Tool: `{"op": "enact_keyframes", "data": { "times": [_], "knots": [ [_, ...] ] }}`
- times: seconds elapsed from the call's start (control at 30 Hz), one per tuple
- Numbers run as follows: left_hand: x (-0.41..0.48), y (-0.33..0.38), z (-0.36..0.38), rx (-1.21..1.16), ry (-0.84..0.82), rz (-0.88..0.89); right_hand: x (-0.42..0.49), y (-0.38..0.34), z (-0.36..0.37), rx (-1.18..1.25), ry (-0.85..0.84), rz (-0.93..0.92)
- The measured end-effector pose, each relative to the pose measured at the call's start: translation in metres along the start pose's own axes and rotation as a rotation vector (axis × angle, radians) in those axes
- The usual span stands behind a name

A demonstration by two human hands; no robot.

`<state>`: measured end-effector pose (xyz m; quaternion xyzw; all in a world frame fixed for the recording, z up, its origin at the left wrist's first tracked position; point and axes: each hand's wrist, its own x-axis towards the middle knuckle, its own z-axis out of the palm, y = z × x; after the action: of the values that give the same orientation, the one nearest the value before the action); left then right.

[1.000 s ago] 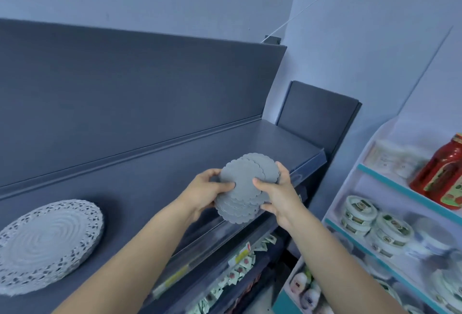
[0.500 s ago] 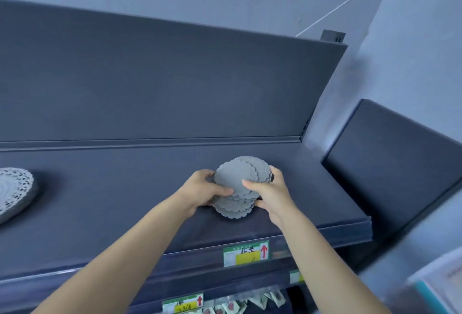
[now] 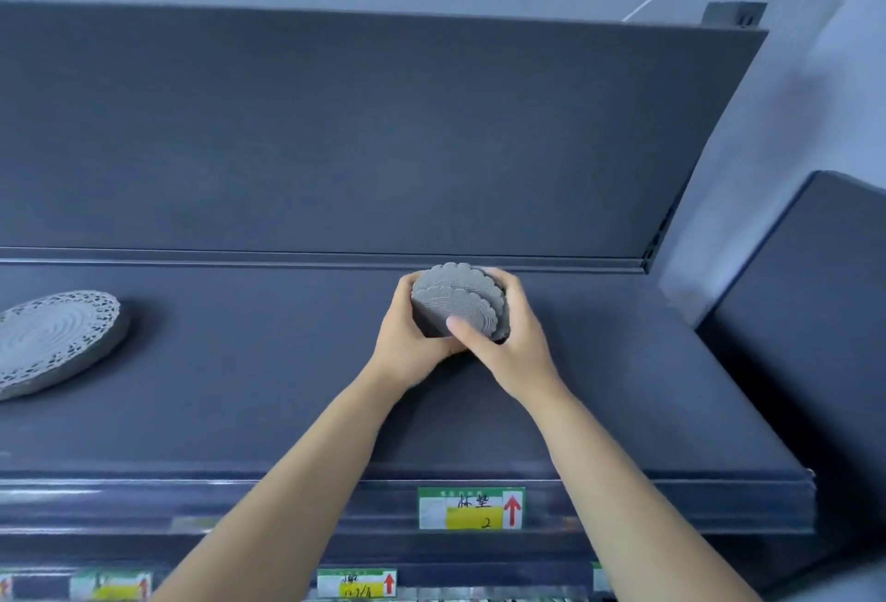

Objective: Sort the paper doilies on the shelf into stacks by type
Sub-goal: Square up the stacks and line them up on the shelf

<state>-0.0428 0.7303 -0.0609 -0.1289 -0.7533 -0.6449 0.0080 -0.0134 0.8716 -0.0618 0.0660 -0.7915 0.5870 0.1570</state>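
on the dark shelf [image 3: 268, 409], a broad stretch of surface lies between the two stacks and runs on to the right end, where the board stops at a square corner. a tall back panel [image 3: 383, 136] closes the far side behind a low ridge, and the front edge drops to a label rail [image 3: 239, 496].

near the back ridge, right of centre, the left hand [image 3: 407, 347] and the right hand [image 3: 520, 347] are together, both clamped on a stack of small scalloped doilies [image 3: 455, 299]. the left fingers curl round its left edge, the right fingers wrap its right edge, and the right thumb lies across the top sheet. the stack tilts toward the camera; whether its underside touches the shelf cannot be told.

well apart, at the left edge of view, a stack of large lace doilies [image 3: 52, 337] lies flat on the shelf, partly cut off. a price label [image 3: 470, 508] with a red arrow sits on the rail below the hands. a second dark panel [image 3: 815, 337] stands beyond the shelf's right end.
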Motion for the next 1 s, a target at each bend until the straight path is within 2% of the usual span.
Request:
{"op": "enact_keyframes", "data": {
  "times": [0.1,0.33,0.4,0.5,0.57,0.7,0.87,1.0],
  "knots": [
    [0.002,-0.005,0.003,-0.002,-0.019,0.058,0.005,0.002,-0.002,0.142,0.031,0.052],
    [0.008,-0.008,0.011,0.098,0.065,0.281,0.009,0.004,0.005,0.273,0.158,-0.030],
    [0.010,-0.010,0.013,0.119,0.037,0.268,0.014,0.006,0.007,0.228,0.213,-0.022],
    [0.009,-0.010,0.016,0.181,0.024,0.210,0.021,0.011,0.004,0.220,0.283,0.110],
    [0.011,-0.010,0.017,0.140,0.022,0.171,0.022,0.011,0.002,0.257,0.230,0.197],
    [0.014,-0.013,0.015,0.041,-0.060,0.153,0.021,0.008,0.005,0.308,0.074,0.205],
    [0.012,-0.008,0.015,0.037,-0.023,0.195,0.022,0.007,0.005,0.400,0.158,0.163],
    [0.011,-0.010,0.015,0.148,-0.018,0.127,0.021,0.008,0.005,0.349,0.112,0.163]
  ]
}}
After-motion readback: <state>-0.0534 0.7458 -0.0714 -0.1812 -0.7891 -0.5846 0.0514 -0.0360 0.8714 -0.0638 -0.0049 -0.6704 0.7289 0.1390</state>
